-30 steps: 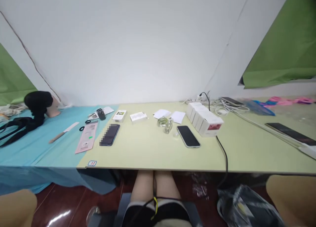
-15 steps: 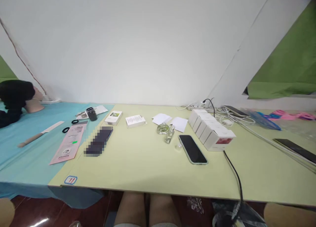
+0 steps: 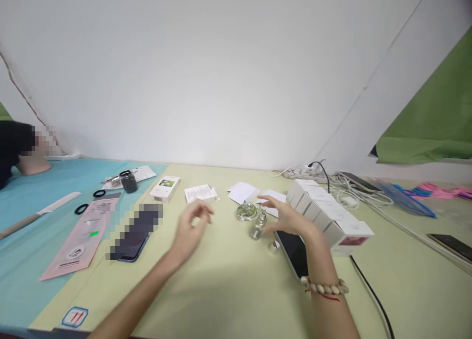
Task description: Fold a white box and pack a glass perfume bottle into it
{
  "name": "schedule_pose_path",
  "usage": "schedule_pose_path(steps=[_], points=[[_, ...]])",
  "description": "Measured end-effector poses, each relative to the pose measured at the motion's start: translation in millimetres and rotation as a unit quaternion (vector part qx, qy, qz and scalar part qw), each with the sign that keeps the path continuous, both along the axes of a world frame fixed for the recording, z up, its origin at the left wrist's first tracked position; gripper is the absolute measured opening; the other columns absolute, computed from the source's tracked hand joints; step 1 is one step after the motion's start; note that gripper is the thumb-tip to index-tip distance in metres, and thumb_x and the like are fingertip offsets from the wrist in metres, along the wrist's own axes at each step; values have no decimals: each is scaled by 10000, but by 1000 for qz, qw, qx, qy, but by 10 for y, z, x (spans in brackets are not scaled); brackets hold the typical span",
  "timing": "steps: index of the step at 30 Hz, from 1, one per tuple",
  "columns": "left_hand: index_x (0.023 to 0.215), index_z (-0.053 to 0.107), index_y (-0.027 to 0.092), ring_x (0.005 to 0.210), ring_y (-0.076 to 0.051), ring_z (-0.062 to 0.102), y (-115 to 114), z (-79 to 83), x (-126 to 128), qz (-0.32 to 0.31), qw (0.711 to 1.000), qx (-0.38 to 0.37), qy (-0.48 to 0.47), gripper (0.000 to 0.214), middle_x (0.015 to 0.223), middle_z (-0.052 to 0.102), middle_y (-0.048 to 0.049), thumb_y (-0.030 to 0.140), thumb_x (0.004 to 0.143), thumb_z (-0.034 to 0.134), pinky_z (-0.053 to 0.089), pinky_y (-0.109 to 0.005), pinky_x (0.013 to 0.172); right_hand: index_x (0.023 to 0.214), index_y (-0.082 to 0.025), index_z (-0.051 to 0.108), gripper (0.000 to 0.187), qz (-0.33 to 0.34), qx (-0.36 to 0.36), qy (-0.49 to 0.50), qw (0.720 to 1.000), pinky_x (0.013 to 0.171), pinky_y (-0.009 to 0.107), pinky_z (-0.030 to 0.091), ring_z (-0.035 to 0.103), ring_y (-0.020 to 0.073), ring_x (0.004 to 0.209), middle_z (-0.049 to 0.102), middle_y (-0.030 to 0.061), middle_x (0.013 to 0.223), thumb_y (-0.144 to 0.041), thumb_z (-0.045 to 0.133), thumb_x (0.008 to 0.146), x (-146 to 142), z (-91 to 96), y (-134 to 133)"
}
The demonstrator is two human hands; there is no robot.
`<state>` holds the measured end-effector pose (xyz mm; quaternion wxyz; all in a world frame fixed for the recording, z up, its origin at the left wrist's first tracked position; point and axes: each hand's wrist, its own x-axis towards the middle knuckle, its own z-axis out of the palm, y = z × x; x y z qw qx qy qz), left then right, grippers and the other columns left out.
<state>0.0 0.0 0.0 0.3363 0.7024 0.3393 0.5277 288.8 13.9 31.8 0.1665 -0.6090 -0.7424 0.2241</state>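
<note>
Hovering right of centre in the head view, the right hand [image 3: 289, 218] spreads its thumb and fingers wide beside a small clear bottle [image 3: 258, 227]; whether they touch it, I cannot tell. That bottle is just below and right of the frame's centre, next to a round glass bottle [image 3: 246, 212] with a green tint. To its lower right, a silver cap [image 3: 274, 247] lies near a dark phone [image 3: 295, 254], partly covered by the right forearm. Left of centre, the slightly blurred left hand [image 3: 190, 229] curls its fingers, a narrow gap to the thumb, near a white carton [image 3: 201, 193]. Behind the bottles lie 2 white papers [image 3: 241, 192].
</note>
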Motion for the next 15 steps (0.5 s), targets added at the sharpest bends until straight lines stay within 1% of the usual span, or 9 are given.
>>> schedule_pose_path(steps=[2, 4, 5, 7, 10, 12, 13, 15], points=[[919, 528, 139, 740, -79, 485, 100, -140, 140, -74, 994, -4, 80, 157, 865, 534, -33, 243, 850, 432, 422, -216, 675, 1285, -182, 400, 819, 14, -23, 33, 999, 964, 310, 361, 465, 203, 1133, 525, 86, 1169, -331, 735, 553, 57, -178, 94], [979, 518, 182, 754, -79, 474, 191, -318, 294, -124, 981, -6, 148, 177, 908, 541, -13, 242, 829, 447, 406, -214, 680, 1205, -174, 485, 691, 16, -41, 55, 998, 953, 298, 364, 478, 194, 1107, 527, 73, 1167, -289, 718, 564, 86, -261, 109], [1005, 508, 198, 753, -79, 469, 229, -410, 355, -127, 979, -7, 162, 198, 921, 544, -4, 252, 822, 455, 403, -219, 694, 1161, -178, 521, 625, 11, -48, 58, 997, 949, 298, 363, 481, 193, 1095, 526, 63, 1168, -271, 707, 571, 90, -278, 98], [1040, 483, 212, 760, -80, 471, 283, -578, 423, -118, 981, -36, 147, 239, 941, 540, -2, 300, 818, 474, 405, -222, 706, 1102, -196, 560, 540, -5, -56, 62, 997, 924, 299, 375, 479, 196, 1082, 520, 41, 1175, -254, 692, 581, 82, -292, 70], [1050, 470, 216, 776, -88, 474, 310, -747, 392, -88, 985, -69, 129, 274, 926, 535, -9, 362, 819, 486, 404, -229, 704, 1081, -209, 571, 550, -34, -47, 57, 997, 817, 287, 418, 503, 199, 1012, 534, 34, 1136, -223, 712, 550, 14, -316, 50], [1096, 455, 231, 794, -93, 484, 309, -788, 335, -90, 983, -77, 143, 339, 940, 538, -10, 398, 806, 510, 400, -241, 711, 1056, -204, 584, 578, -47, -29, 30, 998, 743, 279, 427, 534, 186, 900, 564, 32, 1055, -179, 743, 501, -96, -341, 47], [1129, 440, 246, 812, -98, 492, 308, -786, 310, -83, 982, -87, 147, 383, 979, 540, -10, 415, 796, 525, 396, -243, 696, 1055, -220, 586, 567, -42, -10, 19, 999, 740, 276, 422, 533, 177, 890, 569, 19, 1042, -175, 744, 513, -174, -355, 45], [1194, 401, 273, 889, -114, 507, 307, -752, 280, -91, 978, -110, 150, 534, 1084, 530, -11, 438, 730, 606, 397, -252, 719, 1055, -252, 582, 524, -2, 25, 16, 1000, 745, 269, 415, 531, 158, 895, 571, -5, 1036, -227, 752, 561, -362, -382, 39]])
